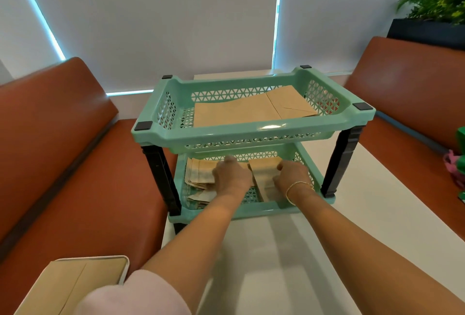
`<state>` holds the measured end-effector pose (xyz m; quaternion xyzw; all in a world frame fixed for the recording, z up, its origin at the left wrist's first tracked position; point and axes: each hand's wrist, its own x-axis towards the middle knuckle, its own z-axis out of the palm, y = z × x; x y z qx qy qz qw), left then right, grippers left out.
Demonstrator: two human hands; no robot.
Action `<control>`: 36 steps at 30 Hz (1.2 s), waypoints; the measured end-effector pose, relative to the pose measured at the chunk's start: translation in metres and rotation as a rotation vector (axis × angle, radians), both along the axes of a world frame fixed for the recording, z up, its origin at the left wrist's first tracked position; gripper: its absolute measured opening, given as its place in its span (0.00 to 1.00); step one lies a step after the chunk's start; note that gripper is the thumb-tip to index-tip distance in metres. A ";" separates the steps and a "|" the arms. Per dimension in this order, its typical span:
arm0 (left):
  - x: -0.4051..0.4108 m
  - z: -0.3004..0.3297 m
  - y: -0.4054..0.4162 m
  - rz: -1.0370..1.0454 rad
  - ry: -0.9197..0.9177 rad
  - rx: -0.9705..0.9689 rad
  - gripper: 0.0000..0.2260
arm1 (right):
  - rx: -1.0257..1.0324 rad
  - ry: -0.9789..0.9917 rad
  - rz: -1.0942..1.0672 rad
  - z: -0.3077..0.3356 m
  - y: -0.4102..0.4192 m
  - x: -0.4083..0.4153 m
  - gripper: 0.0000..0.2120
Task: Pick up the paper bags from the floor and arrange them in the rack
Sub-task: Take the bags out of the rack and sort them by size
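Both hands in the rack's (251, 136) lower shelf: left hand (232, 176) flat on the bag stack (198, 176), right hand (292, 176) gripping a bag (264, 176). Slide it flush beside the stack, then let go.

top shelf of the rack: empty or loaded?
Loaded. Flat paper bags lie inside the top shelf, covering most of its floor. How many are stacked there cannot be told.

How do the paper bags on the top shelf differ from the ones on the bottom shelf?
The top shelf bags lie flat, untouched; the bottom shelf bags sit in a thicker, messier pile. The left hand rests on that pile, and the right hand grips one bag there. Both sets are plain brown paper.
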<state>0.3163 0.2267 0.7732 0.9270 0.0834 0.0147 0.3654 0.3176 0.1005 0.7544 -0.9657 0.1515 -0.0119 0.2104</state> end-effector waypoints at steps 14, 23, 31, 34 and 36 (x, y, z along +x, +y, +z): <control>0.027 -0.020 0.054 -0.502 -0.074 0.992 0.21 | -0.047 0.012 0.173 -0.008 0.013 0.000 0.16; 0.032 -0.022 0.052 -0.648 -0.192 1.115 0.13 | -0.050 -0.010 0.168 -0.016 0.018 0.009 0.15; 0.015 0.017 0.048 -0.446 -0.154 0.855 0.10 | 0.148 -0.138 0.125 0.001 0.032 0.003 0.13; 0.002 0.032 0.046 -0.355 -0.279 0.714 0.07 | 0.355 -0.156 0.073 0.016 0.045 -0.003 0.13; -0.006 0.042 0.038 -0.300 -0.370 0.806 0.11 | 0.702 -0.100 0.000 0.026 0.055 -0.006 0.17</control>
